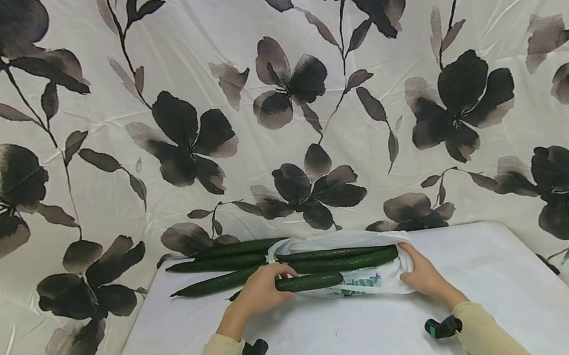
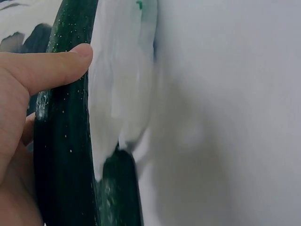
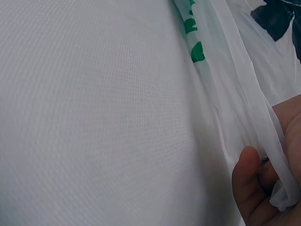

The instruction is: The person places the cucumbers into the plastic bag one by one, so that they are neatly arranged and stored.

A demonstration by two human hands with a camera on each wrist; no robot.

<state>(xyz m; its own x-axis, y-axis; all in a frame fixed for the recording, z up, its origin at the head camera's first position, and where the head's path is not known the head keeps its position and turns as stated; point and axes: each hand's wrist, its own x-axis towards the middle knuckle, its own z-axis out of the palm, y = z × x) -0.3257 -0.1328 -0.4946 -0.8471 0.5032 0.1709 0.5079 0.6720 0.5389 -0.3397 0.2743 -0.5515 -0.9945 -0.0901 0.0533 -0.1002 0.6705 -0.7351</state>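
My left hand grips a dark green cucumber, whose right part lies over the white plastic bag. In the left wrist view, the thumb lies across this cucumber, and the blunt end of another cucumber shows beside it. At the bag's right end, my right hand holds the bag's edge; the right wrist view shows its fingers curled at the thin plastic. Two more cucumbers lie side by side at the bag, left of the right hand. Green print marks the bag's front.
Several other cucumbers lie at the back left of the white-covered table, some reaching to the bag's left end. A floral cloth hangs right behind the table. Each wrist carries a small black device.
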